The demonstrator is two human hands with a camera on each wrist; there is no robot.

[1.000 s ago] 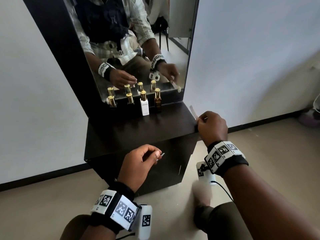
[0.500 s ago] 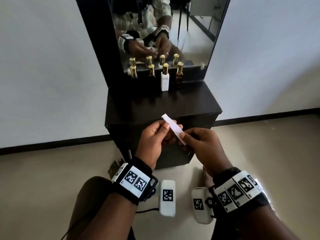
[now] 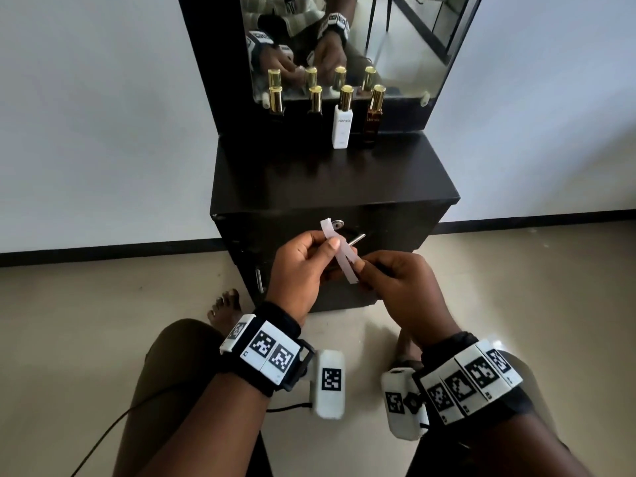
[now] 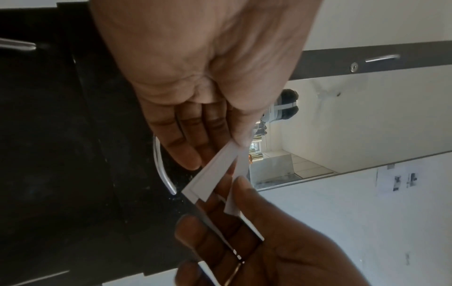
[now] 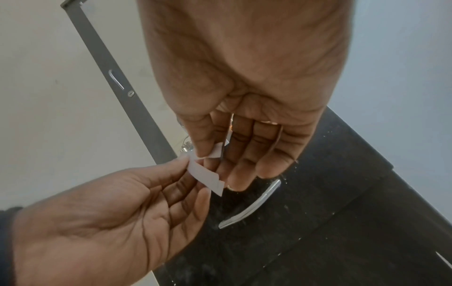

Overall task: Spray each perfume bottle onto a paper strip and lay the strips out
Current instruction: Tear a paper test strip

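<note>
**Strips fanned apart, bottles untouched**

The dark desk (image 3: 330, 180) fills the view now — a second ago the head was tipped up at the mirror (image 3: 347, 43). Four perfume bottles (image 3: 341, 122) stand capped along its back edge, well apart from the action, so no spraying yet. In front of the desk, left hand (image 3: 303, 266) and right hand (image 3: 399, 287) have come together, both pinching the paper strips (image 3: 339, 249) — a single flat strip half a second ago, now splitting into several. Judging by that, one is being peeled free.
</note>
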